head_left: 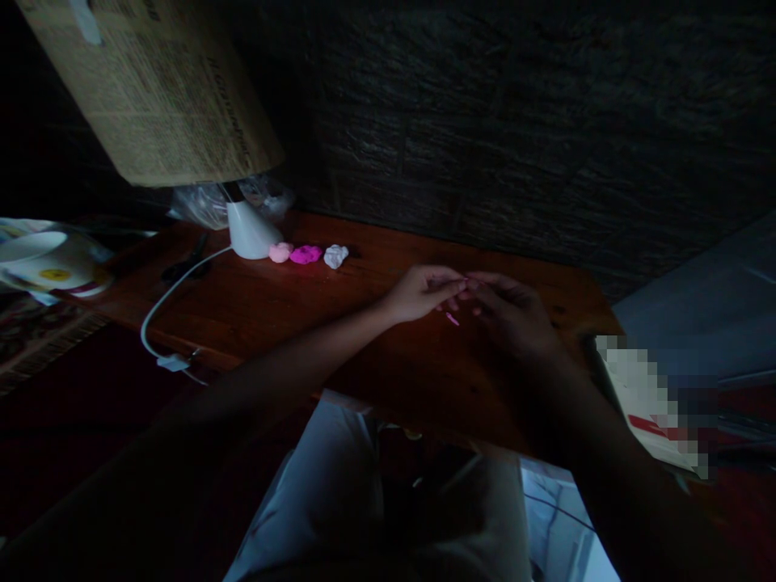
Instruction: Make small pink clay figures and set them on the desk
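My left hand (421, 293) and my right hand (515, 315) meet at the fingertips above the wooden table (388, 372). Both are closed in a pinch on a tiny piece of pink modelling clay (467, 280), mostly hidden by the fingers. Just below them on the wood lies a thin pink strip (452, 318). Further left, by the lamp, three soft lumps sit in a row: a pale pink lump (280, 252), a bright magenta lump (306, 255) and a whitish lump (335, 256). The light is dim, so finger detail is faint.
A lamp with a white base (247, 230) and newsprint shade (175, 97) stands at the back left, its white cable (158, 311) crossing the table. Dark scissors (185, 265) and a white cup (42, 259) are left. A pixelated box-like object (651, 404) lies right.
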Motion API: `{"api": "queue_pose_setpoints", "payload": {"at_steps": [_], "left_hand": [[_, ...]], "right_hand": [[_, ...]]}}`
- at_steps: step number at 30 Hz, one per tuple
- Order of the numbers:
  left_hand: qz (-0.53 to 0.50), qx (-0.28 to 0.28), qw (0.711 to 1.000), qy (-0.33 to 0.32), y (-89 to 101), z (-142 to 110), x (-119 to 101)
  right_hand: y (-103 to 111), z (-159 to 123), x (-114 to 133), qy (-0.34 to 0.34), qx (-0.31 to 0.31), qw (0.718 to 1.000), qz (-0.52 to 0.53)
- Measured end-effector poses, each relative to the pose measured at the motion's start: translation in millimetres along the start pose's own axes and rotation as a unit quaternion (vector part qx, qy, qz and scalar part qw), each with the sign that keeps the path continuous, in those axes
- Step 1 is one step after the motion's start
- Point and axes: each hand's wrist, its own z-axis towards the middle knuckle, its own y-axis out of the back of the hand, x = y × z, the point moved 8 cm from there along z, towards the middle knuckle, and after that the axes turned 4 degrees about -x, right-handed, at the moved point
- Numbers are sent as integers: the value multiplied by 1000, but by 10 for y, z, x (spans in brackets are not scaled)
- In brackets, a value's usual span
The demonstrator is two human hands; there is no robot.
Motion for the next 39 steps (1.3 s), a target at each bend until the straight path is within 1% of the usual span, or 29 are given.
{"api": "queue_pose_setpoints", "payload": {"at_steps": [7, 12, 15, 18, 20, 25, 30, 34, 36, 39], "left_hand": [[0, -7, 999, -36, 14, -5, -69], [57, -18, 996, -62, 36, -7, -105], [90, -27, 991, -98, 38, -10, -144], [111, -15, 984, -138, 8, -23, -192], [112, -6, 983, -142, -8, -26, -195], [102, -10, 989, -104, -3, -17, -143], [69, -14, 997, -32, 3, -14, -65], [33, -5, 999, 25, 5, -6, 9], [26, -4, 999, 41, 10, 1, 35], [18, -9, 999, 46, 23, 8, 42]], "right_hand": [[-18, -7, 25, 12, 10, 1000, -6], [-31, -13, 25, 7, 11, 1000, -18], [-26, -11, 11, 6, 5, 1000, -19], [-1, -6, -4, 7, -11, 1000, -19], [16, -5, -5, 11, -21, 999, -25], [23, -5, 29, 33, -22, 998, -48], [35, -2, 36, 38, -24, 996, -74], [25, -7, 91, 67, -25, 992, -104], [13, -13, 117, 80, -25, 988, -127], [-5, -19, 141, 91, -20, 984, -154]]}}
